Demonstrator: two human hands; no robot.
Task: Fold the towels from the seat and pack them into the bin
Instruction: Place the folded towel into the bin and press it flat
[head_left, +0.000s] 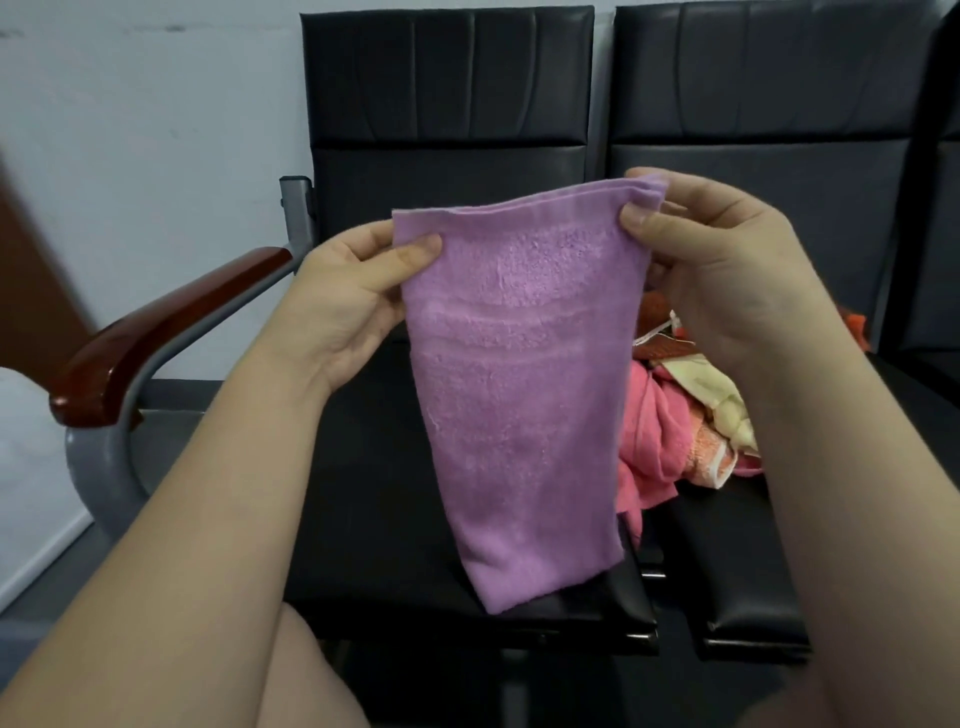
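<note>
Purple towel (519, 374) hangs mid-frame, held up in the air in front of a black seat (374, 519). Its top edge is stretched btwn both hands and the rest drops down to a rounded fold at bottom centre. It looks doubled over, since two layers show along the top edge, which slopes up toward the right of the frame. Left hand (353, 296), centre left, pinches the top left corner w/ the thumb flat on the front; its other fingers are behind the cloth, hidden. Right hand (717, 260), upper right of centre, pinches the top right corner the same way, thumb on front, and the cloth is bunched a bit there. Pile of towels (675, 415) lies right of centre, partly hidden by the purple towel & the right forearm. It sits about where the black seat meets a second seat (737, 561); can't tell how much is on which. In it: a pink towel (649, 441) nearest, a cream towel (717, 395) above, an orange towel (701, 452) at the lower edge, plus sth reddish-brown further back, unclear what. Wooden armrest (156, 332) on a grey metal frame is at centre left. Pale wall (130, 130) fills the upper left.
</note>
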